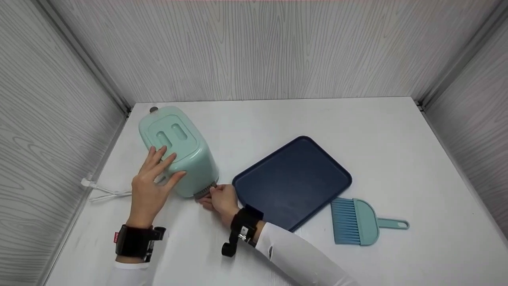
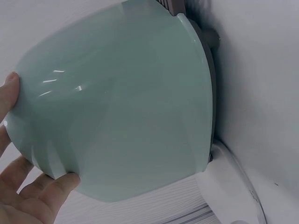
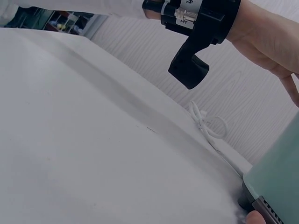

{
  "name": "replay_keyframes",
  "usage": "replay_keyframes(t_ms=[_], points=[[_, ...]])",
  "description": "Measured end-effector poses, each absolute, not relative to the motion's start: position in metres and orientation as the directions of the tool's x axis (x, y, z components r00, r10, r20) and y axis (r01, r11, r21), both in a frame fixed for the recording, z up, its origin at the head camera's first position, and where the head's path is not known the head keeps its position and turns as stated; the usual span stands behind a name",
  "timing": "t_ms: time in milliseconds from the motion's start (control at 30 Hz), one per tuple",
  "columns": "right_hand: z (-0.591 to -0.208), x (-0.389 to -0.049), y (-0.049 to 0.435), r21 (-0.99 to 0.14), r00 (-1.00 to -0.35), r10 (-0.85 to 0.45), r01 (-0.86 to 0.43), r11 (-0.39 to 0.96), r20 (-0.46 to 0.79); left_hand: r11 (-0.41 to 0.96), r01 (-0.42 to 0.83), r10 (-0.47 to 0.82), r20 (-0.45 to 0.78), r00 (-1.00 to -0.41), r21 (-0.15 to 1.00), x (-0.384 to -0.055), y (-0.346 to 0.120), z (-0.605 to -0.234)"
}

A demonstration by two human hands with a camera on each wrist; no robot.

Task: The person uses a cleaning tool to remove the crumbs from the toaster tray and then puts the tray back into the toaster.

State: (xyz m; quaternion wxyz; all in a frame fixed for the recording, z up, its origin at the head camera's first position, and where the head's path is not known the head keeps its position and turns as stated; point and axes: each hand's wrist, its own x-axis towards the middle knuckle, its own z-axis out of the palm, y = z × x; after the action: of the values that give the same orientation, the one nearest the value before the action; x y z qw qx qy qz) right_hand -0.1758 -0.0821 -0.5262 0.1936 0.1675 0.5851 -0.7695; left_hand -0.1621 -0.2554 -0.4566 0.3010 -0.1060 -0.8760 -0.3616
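Note:
A mint-green toaster [image 1: 198, 167] stands at the left of the white table, with two oblong recesses in its top. My left hand [image 1: 149, 194] rests on its near top edge, fingers spread and fairly straight. In the left wrist view, those fingertips [image 2: 63, 189] touch the glossy shell. Low on the toaster's near end is a grey slotted crumb tray [image 1: 203, 192]. My right hand [image 1: 224, 200] pinches this piece at its right side, thumb above and fingers beneath. The right wrist view shows just one fingertip [image 3: 255, 218] against the tray's edge.
A navy tray [image 1: 293, 182] lies right of the toaster, near my right wrist. Beyond it is a teal hand brush [image 1: 367, 222], its bristles by the tray's edge. A bundled white cord [image 1: 107, 192] lies left of the toaster. Grey panels [image 1: 254, 51] bound the table.

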Motion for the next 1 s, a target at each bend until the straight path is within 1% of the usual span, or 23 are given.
replay_keyframes(t_ms=[233, 433, 667, 1000], points=[[-0.5256, -0.1742, -0.0817, -0.852, -0.873, -0.097, 0.488, -0.188, -0.478, 0.716, 0.387, -0.040, 0.588, -0.808, 0.580, -0.1607, -0.2555, -0.4558], [-0.5257, -0.1744, -0.0819, -0.860, -0.877, -0.093, 0.480, -0.172, -0.471, 0.718, 0.382, -0.043, 0.584, -0.811, 0.583, -0.1613, -0.2552, -0.4556], [-0.5263, -0.1713, -0.0796, -0.862, -0.881, -0.113, 0.474, -0.180, -0.460, 0.719, 0.373, -0.043, 0.572, -0.819, 0.587, -0.1612, -0.2558, -0.4538], [-0.5266, -0.1692, -0.0782, -0.843, -0.876, -0.142, 0.483, -0.236, -0.461, 0.721, 0.388, -0.039, 0.593, -0.804, 0.574, -0.1614, -0.2595, -0.4528]])
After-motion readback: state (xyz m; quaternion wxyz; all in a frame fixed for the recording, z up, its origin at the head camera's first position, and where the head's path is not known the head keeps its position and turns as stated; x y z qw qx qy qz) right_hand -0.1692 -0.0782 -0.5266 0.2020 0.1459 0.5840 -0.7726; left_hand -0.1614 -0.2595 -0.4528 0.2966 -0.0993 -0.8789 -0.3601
